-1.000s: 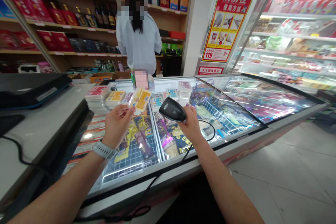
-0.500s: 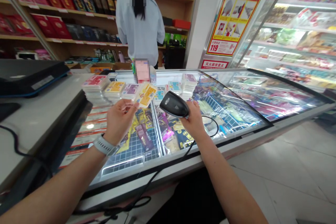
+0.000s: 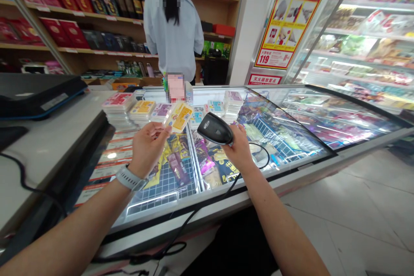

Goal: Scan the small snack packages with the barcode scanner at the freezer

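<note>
Between the thumb and fingers of my left hand [image 3: 149, 144] is a flat pack with a yellow label [image 3: 180, 117], tilted with its printed face toward me. My right hand [image 3: 237, 148] is wrapped round the handle of a black barcode scanner [image 3: 214, 128], whose head points left toward the pack. A small gap separates scanner and pack. Beyond my hands, stacks of similar flat packs stand on the freezer's glass top: red-labelled ones [image 3: 118, 100], yellow ones [image 3: 142, 107] and purple ones [image 3: 233, 98]. The scanner's cable [image 3: 194, 212] trails down over the freezer's front edge.
Under the glass, a wire basket [image 3: 152, 196] and bagged frozen goods [image 3: 177, 170] show. A black scale-like device [image 3: 42, 95] sits on the left counter [image 3: 76, 123]. Behind the freezer a person in a light blue shirt [image 3: 174, 30] faces the shelves [image 3: 106, 54]. Tiled floor [image 3: 352, 207] lies right.
</note>
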A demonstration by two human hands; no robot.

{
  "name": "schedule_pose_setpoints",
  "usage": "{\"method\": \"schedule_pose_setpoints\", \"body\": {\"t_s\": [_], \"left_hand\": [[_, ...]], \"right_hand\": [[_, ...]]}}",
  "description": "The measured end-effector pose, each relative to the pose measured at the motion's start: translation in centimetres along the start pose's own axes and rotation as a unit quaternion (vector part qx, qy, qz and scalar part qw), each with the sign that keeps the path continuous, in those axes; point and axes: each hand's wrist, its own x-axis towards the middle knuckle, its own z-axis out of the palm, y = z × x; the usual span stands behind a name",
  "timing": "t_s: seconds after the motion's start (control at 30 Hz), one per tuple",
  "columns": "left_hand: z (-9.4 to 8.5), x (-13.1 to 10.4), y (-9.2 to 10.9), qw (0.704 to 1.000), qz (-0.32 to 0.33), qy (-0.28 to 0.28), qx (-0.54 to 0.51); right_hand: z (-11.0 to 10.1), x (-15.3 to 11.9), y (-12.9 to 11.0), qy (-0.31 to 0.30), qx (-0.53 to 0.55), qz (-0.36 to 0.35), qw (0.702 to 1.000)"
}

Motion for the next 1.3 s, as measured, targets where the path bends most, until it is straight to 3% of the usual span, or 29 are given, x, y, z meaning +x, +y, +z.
{"method": "schedule_pose_setpoints", "body": {"t_s": [0.13,0.27,0.5,0.83,1.0,1.13,1.3], "left_hand": [[-0.7,0.7,1.0,0.996,-0.075,0.02,-0.053],[-2.7,2.5,1.7,0.986,-0.118,0.066,-0.101],[-5.5,5.4,0.2,0.973,-0.164,0.118,-0.115],[-5.7,6.6,-1.0,0.969,-0.192,0.141,-0.071],[-5.3,6.0,-0.4,0.975,-0.16,0.152,-0.031],[-3.6,4.3,0.6,0.988,-0.112,0.106,-0.013],[0.2,2.1,1.5,0.993,-0.106,-0.055,0.024]], "right_hand": [[-0.2,0.1,-0.2,-0.007,-0.001,0.006,1.0],[-0.1,0.0,-0.1,0.0,-0.002,0.0,1.0],[-0.1,-0.1,-0.1,0.001,-0.003,0.0,1.0],[0.2,-0.1,0.1,0.006,-0.006,-0.007,1.0],[0.1,0.0,0.1,0.01,-0.001,-0.003,1.0],[-0.2,0.1,0.0,0.04,-0.001,0.003,0.999],[-0.9,0.2,-0.2,0.115,0.008,0.026,0.993]]}}
